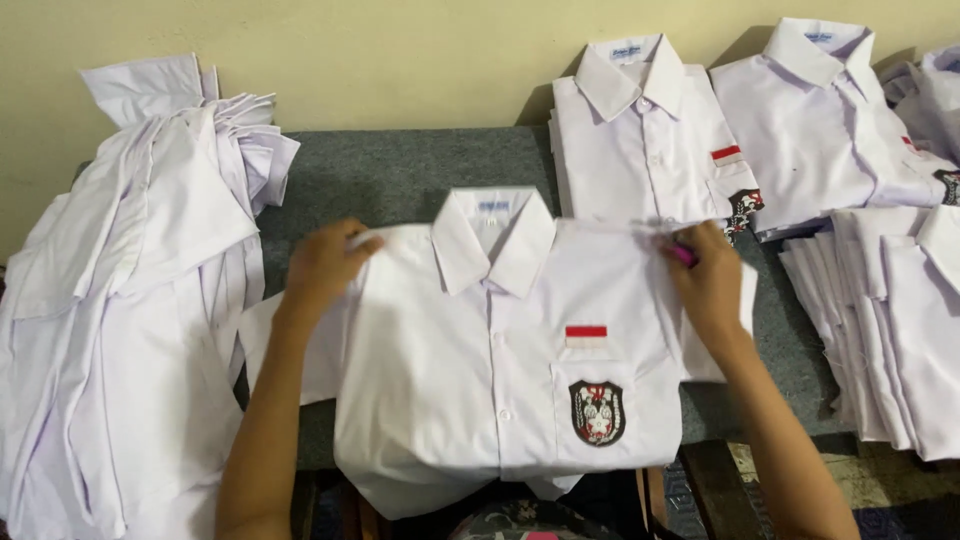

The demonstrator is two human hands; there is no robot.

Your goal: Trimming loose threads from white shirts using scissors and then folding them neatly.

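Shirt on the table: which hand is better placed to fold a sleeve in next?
Probably the left hand: a sleeve sticks out just below it. The right hand grips the shirt and something pink.

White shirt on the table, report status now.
Left hand and right hand grip the white shirt at its shoulders. Shirt lies face up, buttoned. Folded shirts behind, clear.

Grey felt-topped table (400, 175) against wall, white shirt (500, 360) laid flat front-up at centre, heap of unfolded white shirts (130, 300) at left edge, folded shirt stacks (650, 140) at back right, more stacks (890, 320) at right
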